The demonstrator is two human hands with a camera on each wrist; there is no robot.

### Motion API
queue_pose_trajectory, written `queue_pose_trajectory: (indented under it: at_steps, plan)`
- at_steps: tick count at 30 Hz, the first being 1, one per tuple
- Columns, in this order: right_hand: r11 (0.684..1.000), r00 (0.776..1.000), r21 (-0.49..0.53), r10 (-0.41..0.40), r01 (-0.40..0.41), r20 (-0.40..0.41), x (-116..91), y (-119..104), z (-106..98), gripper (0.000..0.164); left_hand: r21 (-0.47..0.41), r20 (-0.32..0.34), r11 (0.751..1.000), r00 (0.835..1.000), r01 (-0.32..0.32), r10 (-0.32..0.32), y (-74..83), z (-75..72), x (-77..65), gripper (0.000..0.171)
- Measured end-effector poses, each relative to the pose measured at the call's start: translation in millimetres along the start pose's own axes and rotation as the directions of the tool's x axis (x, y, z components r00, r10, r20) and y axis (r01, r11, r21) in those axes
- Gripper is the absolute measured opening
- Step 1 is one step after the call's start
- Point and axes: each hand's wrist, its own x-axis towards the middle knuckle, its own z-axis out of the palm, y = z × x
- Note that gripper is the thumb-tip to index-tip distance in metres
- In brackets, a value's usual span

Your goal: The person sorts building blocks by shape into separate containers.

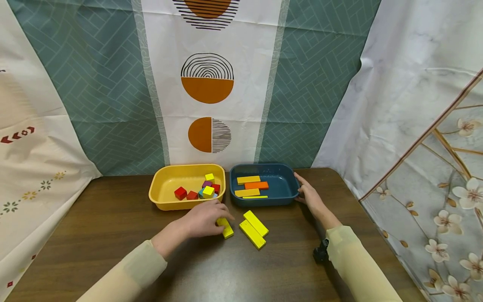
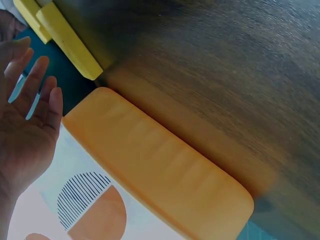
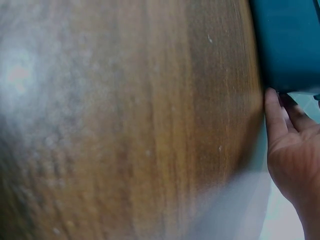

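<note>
My left hand (image 1: 206,219) is over a yellow block (image 1: 227,230) on the table, the fingers and thumb around its near side and partly covering it. In the left wrist view that hand (image 2: 30,100) has its fingers apart and slightly bent, with nothing seen between them. Two more yellow blocks (image 1: 253,235) lie side by side, just to the right. At the right end of a dark blue tray (image 1: 279,202), my right hand (image 1: 311,196) rests its extended fingers against the outer wall. In the right wrist view, its fingertips (image 3: 271,95) are at the tray's lower corner.
A yellow tray (image 1: 166,205) with several coloured cubes (image 1: 181,193) stands left of the blue tray. Inside the blue one are orange and yellow-toned blocks (image 1: 256,185). Behind both hangs a patterned cloth (image 1: 234,142) at the wooden table's (image 1: 113,235) back edge.
</note>
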Motion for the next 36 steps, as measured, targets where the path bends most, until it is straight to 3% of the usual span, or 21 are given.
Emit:
queue_pose_trajectory:
  at_steps: [13, 26, 36]
  plan:
    - [0.999, 0.999, -0.033, -0.042, 0.040, -0.035, 12.5, 30.8, -5.6, 0.067, 0.047, 0.075, 0.998, 0.997, -0.037, 0.034, 1.2, 9.1, -0.7, 0.037]
    - [1.000, 1.000, -0.005, -0.005, 0.005, 0.004, -0.7, -1.1, 0.7, 0.066, 0.124, 0.057, 0.989, 0.995, -0.084, 0.077, 0.5, 15.2, 1.8, 0.035]
    - [1.000, 1.000, 0.011, 0.004, -0.004, 0.000, -1.0, -1.3, 1.3, 0.066, 0.161, 0.041, 0.982, 0.995, -0.098, 0.093, 0.5, 17.3, 1.9, 0.034]
